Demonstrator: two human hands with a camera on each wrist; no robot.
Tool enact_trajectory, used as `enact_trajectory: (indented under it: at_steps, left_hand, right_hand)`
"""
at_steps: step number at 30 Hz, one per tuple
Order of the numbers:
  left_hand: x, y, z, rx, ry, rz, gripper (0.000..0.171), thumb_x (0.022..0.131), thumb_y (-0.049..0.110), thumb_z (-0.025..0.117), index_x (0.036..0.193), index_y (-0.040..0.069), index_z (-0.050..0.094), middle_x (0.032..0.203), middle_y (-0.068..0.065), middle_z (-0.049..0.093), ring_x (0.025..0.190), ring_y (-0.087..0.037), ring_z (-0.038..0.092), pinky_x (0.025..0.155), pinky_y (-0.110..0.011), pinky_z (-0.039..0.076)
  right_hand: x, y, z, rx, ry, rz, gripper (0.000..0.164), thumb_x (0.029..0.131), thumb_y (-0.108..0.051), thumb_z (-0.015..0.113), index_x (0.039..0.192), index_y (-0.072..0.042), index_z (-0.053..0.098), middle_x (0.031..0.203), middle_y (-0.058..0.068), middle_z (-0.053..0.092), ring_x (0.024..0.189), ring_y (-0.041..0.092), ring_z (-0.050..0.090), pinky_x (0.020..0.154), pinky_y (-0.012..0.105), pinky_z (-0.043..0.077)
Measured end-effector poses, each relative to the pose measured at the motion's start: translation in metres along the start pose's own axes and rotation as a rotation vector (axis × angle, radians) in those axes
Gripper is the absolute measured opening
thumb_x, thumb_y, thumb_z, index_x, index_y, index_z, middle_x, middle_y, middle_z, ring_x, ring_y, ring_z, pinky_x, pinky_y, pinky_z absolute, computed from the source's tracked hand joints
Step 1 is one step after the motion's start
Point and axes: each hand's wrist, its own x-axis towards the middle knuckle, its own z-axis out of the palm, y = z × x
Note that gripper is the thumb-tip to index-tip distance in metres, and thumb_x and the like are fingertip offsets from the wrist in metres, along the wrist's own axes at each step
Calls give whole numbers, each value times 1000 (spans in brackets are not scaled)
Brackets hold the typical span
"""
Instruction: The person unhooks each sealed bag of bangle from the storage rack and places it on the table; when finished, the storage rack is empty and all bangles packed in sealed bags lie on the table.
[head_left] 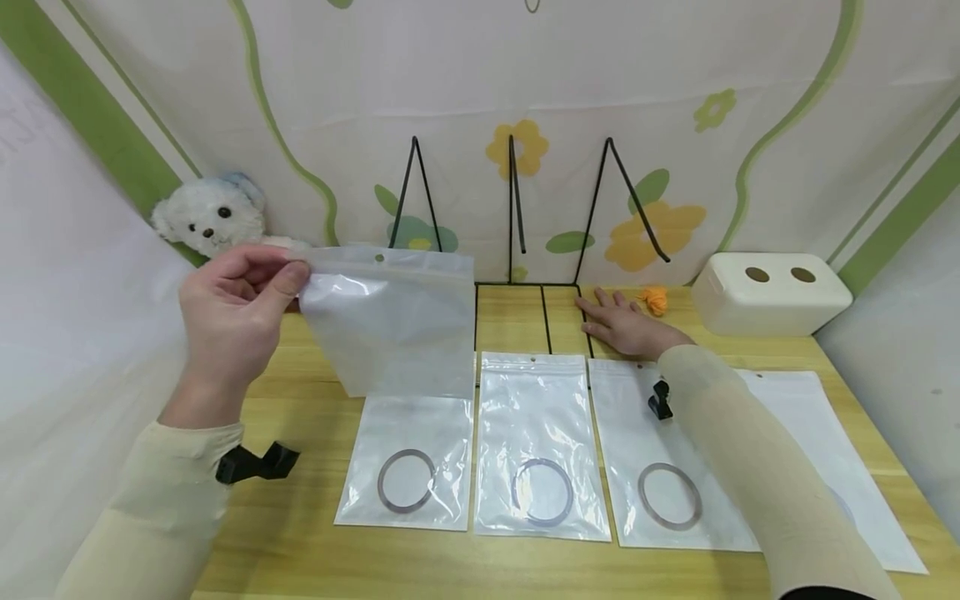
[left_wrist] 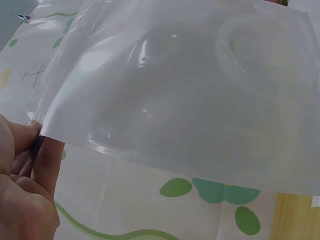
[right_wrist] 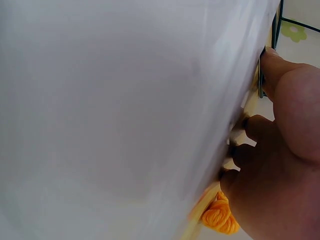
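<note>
My left hand [head_left: 240,308] pinches the left end of the top edge of a translucent white zip bag [head_left: 390,325], thumb in front. The bag hangs above the table, and a round outline [left_wrist: 235,50] shows in it in the left wrist view. My right hand [head_left: 626,325] rests with fingers spread at the right rear of a black wire rack's base [head_left: 525,285]. Three prongs [head_left: 630,187] rise from that rack. In the right wrist view, a pale bag [right_wrist: 110,120] hides part of the right fingers.
Several flat zip bags lie in a row, including a left bag [head_left: 360,483], a middle bag [head_left: 532,417] and a right bag [head_left: 622,433], each showing a ring. Behind them are a white plush bear [head_left: 217,212], an orange yarn bundle [head_left: 655,301] and a cream box [head_left: 772,296].
</note>
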Motion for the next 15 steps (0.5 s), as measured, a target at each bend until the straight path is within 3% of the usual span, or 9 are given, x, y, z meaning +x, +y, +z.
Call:
enact_trajectory:
  at_steps: [9, 15]
  left_hand:
    - [-9, 4, -24, -59, 38, 43, 6, 89, -20, 75, 91, -15, 74, 82, -9, 81, 67, -12, 77, 61, -20, 62]
    - [-20, 11, -45, -19, 69, 92, 7, 88, -20, 74, 92, -24, 70, 80, -8, 80, 64, -12, 75, 60, -20, 61]
  right_hand:
    - [15, 19, 7, -22, 18, -43, 76, 112, -66, 35, 175, -25, 21, 180, 29, -1, 162, 62, -7, 126, 80, -1]
    - [5, -3, 0, -11, -5, -21, 68, 117, -47, 40, 174, -16, 21, 178, 34, -1, 161, 64, -7, 127, 79, -1]
